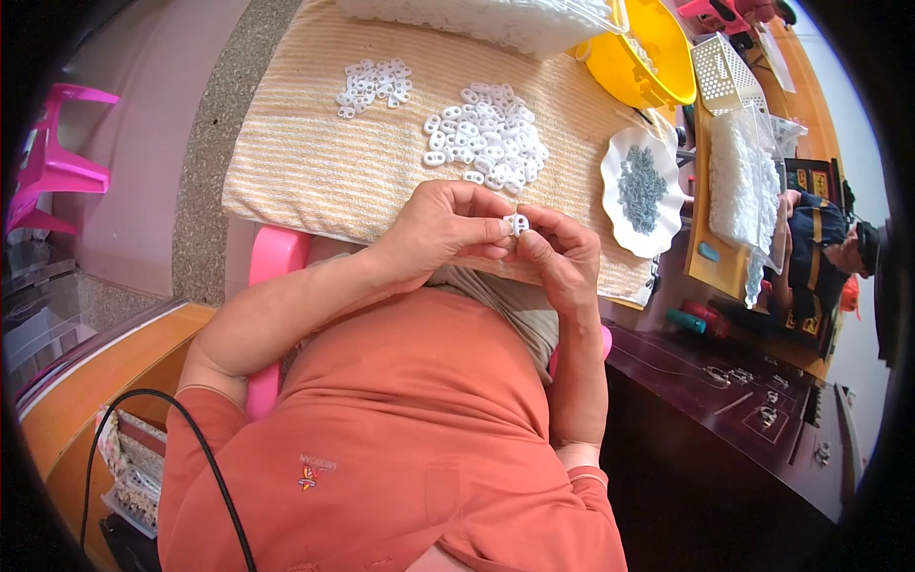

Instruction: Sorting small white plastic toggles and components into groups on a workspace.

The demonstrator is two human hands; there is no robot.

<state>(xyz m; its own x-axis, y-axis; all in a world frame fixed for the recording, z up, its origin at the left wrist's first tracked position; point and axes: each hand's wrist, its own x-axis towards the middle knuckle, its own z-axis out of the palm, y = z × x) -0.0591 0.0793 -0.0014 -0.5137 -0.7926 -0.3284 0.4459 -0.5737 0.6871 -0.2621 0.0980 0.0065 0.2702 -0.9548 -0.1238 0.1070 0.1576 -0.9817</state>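
Note:
Between my two hands, just over the near edge of the towel-covered table (pixel 315 162), is a small white plastic piece (pixel 516 225) with holes in it. My left hand (pixel 448 229) pinches it from one side between thumb and fingers. From the other side my right hand (pixel 562 250) closes its thumb and fingertips on the same piece. Just beyond my hands lies a large pile of similar white plastic pieces (pixel 491 133). A smaller pile of white pieces (pixel 375 86) is farther left. To the right, a white scalloped plate (pixel 615 217) holds many small grey-blue parts (pixel 642 186).
A clear bag of white pieces (pixel 477 21) lies at the table's far edge, beside a yellow basket (pixel 610 67). Right of it stand a white perforated basket (pixel 729 74) and another filled bag (pixel 739 181). A person (pixel 820 248) is at far right; a pink stool (pixel 62 172) stands left.

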